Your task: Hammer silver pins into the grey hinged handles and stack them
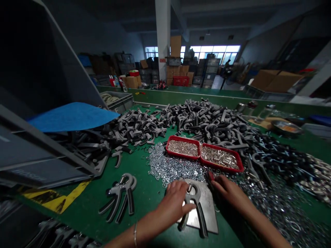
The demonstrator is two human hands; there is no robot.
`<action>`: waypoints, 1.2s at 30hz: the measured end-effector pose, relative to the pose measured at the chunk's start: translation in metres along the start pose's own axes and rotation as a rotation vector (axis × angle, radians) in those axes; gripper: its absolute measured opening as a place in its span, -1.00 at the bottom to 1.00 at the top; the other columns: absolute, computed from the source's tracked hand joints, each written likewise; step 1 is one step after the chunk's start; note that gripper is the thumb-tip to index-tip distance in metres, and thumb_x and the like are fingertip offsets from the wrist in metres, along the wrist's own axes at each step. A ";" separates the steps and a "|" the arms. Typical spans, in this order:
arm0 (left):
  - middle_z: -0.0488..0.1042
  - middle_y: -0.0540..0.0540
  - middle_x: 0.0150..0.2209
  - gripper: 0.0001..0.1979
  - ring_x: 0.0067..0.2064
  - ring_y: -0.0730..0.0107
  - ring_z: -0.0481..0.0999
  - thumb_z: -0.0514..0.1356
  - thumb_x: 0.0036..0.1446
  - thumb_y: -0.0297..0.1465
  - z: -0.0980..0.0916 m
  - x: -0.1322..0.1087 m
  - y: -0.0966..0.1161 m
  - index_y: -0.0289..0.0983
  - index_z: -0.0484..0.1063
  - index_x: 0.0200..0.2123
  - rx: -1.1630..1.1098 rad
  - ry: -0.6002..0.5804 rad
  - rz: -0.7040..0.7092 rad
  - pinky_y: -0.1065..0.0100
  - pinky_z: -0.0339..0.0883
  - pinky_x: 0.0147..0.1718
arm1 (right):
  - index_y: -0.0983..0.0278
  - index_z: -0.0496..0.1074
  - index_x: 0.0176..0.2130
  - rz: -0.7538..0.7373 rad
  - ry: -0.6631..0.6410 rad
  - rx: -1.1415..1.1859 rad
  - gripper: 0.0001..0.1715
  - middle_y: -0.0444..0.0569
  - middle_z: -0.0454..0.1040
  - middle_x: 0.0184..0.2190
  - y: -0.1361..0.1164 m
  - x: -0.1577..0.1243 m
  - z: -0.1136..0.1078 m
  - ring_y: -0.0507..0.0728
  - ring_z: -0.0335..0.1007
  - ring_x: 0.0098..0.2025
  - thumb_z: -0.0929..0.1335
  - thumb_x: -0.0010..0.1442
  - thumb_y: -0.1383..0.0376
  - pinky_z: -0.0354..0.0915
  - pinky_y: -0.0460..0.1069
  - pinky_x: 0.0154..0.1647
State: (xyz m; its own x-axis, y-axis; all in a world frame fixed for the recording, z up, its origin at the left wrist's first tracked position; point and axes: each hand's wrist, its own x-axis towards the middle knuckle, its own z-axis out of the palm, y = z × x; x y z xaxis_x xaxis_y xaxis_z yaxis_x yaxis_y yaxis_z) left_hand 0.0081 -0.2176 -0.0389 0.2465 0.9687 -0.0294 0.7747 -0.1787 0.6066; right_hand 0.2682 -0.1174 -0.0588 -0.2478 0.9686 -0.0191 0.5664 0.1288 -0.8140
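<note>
The spring hand grip (196,197) lies on a flat metal plate (211,210), coil end away from the person, its right handle reaching just past the plate's near edge. The left hand (177,199) covers the plate's left side, fingers close together and thumb stretched apart across the left handle; how firmly it grips, I cannot tell. The right hand (226,187), just off the plate's right edge, pinches a blurred red object (210,176) between thumb and fingers.

Loose washers (173,170) spread up to the plate's far edge, and behind them two red trays, the left one (182,156) and the right one (219,167), touch end to end. Beyond stands a heap of grey handle parts (207,120), so the far side is crowded. To the right, small metal rings (279,203) run close by the right forearm.

The widest open room is the green tabletop (148,196) left of the plate, between the left hand and some assembled hand grips (119,190). Farther left, yellow-and-black tape (62,199) lies beside a tilted grey crate (49,146), whose lower rim rests near the heap.
</note>
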 end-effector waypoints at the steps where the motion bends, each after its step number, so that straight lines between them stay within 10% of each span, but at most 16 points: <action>1: 0.46 -0.16 0.06 -0.59 0.11 0.07 0.37 0.28 0.20 -0.24 -0.011 0.012 -0.002 -0.20 0.39 0.09 0.056 0.023 0.047 0.06 0.24 0.11 | 0.22 0.49 -0.23 -0.050 0.026 -0.097 -0.66 0.05 0.58 -0.29 0.007 0.003 -0.009 0.30 0.50 -0.25 0.42 0.14 0.02 0.35 0.12 -0.19; 6: 0.53 -0.13 -0.05 -0.80 0.07 0.22 0.44 0.09 0.36 -0.44 -0.067 0.112 -0.028 -0.23 0.48 -0.05 0.454 0.160 0.084 0.16 0.24 0.13 | 0.23 0.48 -0.23 -0.341 0.055 -0.471 -0.73 0.07 0.53 -0.24 -0.011 0.039 -0.020 0.25 0.45 -0.16 0.25 0.35 0.18 0.33 0.10 -0.11; 12: 0.51 -0.14 -0.08 -0.76 -0.09 0.24 0.54 0.23 0.29 -0.31 -0.081 0.196 -0.064 -0.34 0.46 -0.07 0.662 0.159 -0.051 0.10 0.46 -0.07 | 0.25 0.49 -0.35 -0.495 0.015 -0.643 -0.80 0.04 0.54 -0.28 -0.072 0.122 0.041 0.21 0.39 -0.07 0.32 0.31 0.36 0.28 0.06 0.00; 18: 0.51 -0.13 -0.07 -0.78 -0.02 0.20 0.52 0.21 0.30 -0.31 -0.061 0.191 -0.080 -0.33 0.46 -0.09 0.765 0.184 -0.047 0.04 0.41 0.01 | 0.31 0.48 -0.25 -0.468 -0.046 -0.686 -0.83 -0.04 0.53 -0.17 -0.066 0.171 0.072 0.17 0.45 -0.05 0.39 0.30 0.23 0.35 0.17 0.02; 36: 0.50 -0.15 -0.02 -0.81 0.05 0.16 0.48 0.21 0.29 -0.35 -0.065 0.184 -0.074 -0.33 0.47 -0.10 0.349 0.333 -0.014 -0.02 0.33 0.08 | 0.29 0.44 -0.02 -0.302 0.033 -0.348 -0.71 0.00 0.50 -0.05 -0.046 0.175 0.074 0.16 0.49 -0.11 0.37 0.33 0.18 0.45 0.15 -0.08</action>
State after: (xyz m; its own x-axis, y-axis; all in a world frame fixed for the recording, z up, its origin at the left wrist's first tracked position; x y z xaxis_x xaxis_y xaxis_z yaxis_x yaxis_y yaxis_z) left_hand -0.0417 -0.0148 -0.0380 0.0788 0.9639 0.2544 0.9397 -0.1570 0.3038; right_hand 0.1405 0.0307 -0.0676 -0.4203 0.8823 0.2120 0.7045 0.4645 -0.5366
